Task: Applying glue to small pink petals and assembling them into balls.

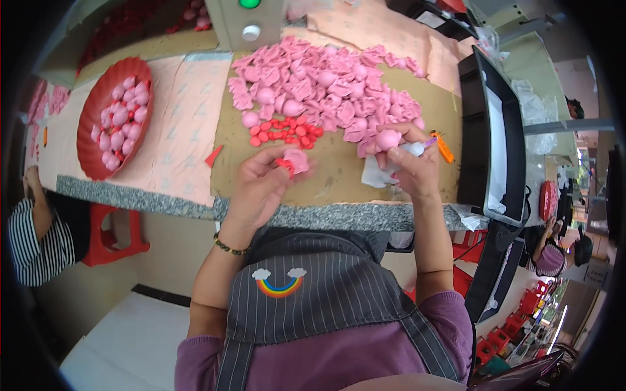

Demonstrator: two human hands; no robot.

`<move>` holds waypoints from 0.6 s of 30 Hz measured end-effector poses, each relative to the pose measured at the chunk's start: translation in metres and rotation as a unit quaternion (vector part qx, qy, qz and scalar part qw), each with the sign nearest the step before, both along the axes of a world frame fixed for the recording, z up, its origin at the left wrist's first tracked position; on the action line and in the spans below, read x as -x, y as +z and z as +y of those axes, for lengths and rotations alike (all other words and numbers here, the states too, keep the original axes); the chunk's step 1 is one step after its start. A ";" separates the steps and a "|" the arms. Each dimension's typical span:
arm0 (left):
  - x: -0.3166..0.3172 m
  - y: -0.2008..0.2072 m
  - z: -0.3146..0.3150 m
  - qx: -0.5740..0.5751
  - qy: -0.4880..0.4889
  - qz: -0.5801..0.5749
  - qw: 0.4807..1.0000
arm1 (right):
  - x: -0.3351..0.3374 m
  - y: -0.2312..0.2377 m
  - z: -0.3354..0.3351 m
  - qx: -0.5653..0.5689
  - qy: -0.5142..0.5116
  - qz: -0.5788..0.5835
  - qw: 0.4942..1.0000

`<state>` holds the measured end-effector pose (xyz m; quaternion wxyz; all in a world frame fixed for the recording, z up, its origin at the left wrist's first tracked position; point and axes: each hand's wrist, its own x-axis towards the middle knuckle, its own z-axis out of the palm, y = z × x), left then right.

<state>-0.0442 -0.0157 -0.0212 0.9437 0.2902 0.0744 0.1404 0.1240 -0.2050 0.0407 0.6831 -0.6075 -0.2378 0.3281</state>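
Observation:
My left hand is closed, pinching a pink cup-shaped plastic piece with a small red part against it. My right hand grips a rounded pink piece with thumb and fingers. A white cloth hangs under that hand, and a thin purple tip pokes out beside its fingers; what it belongs to is hidden. Just beyond both hands lies a large heap of pink molded pieces. Several small red parts lie between the heap and my left hand.
A scalloped red bowl with pink-and-red pieces stands at left. An orange-handled tool lies right of my right hand, before a black tray. A grey machine housing stands at the back. Another person's striped sleeve shows far left.

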 end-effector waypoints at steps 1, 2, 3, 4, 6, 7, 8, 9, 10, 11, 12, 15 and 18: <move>-0.003 0.004 -0.004 0.007 -0.010 -0.016 1.000 | 0.011 -0.004 0.006 -0.024 0.013 0.030 0.999; -0.005 0.005 -0.008 0.014 -0.018 -0.033 0.999 | 0.021 -0.008 0.014 -0.047 0.026 0.061 0.997; -0.007 0.004 -0.012 0.015 -0.009 -0.024 1.000 | 0.028 -0.012 0.024 -0.058 0.033 0.018 0.998; -0.009 0.002 -0.015 0.032 -0.011 -0.033 0.999 | 0.032 -0.017 0.028 -0.058 0.042 0.026 0.997; -0.008 -0.004 -0.016 0.048 -0.006 -0.039 0.998 | 0.041 -0.025 0.035 0.040 0.052 -0.146 0.987; -0.006 -0.009 -0.016 0.044 -0.018 -0.044 0.998 | 0.052 -0.019 0.039 0.073 -0.002 -0.023 0.997; -0.005 -0.012 -0.015 0.040 -0.031 -0.051 0.997 | 0.055 -0.023 0.043 0.073 0.003 -0.021 0.997; -0.004 -0.012 -0.015 0.041 -0.028 -0.049 0.998 | 0.057 -0.028 0.045 0.063 -0.029 -0.050 0.996; -0.003 -0.013 -0.015 0.033 -0.025 -0.047 0.998 | 0.058 -0.031 0.046 0.053 -0.063 -0.081 0.993; -0.003 -0.013 -0.016 0.026 -0.024 -0.046 0.998 | 0.058 -0.032 0.046 0.054 -0.061 -0.081 0.993; -0.003 -0.012 -0.016 0.027 -0.022 -0.045 0.998 | 0.058 -0.031 0.047 0.056 -0.071 -0.204 0.975; -0.002 -0.012 -0.016 0.050 -0.020 -0.051 0.997 | 0.055 -0.027 0.047 0.055 -0.061 -0.421 0.903; -0.001 -0.012 -0.015 0.036 -0.022 -0.038 0.998 | 0.053 -0.023 0.046 0.064 -0.018 -0.453 0.889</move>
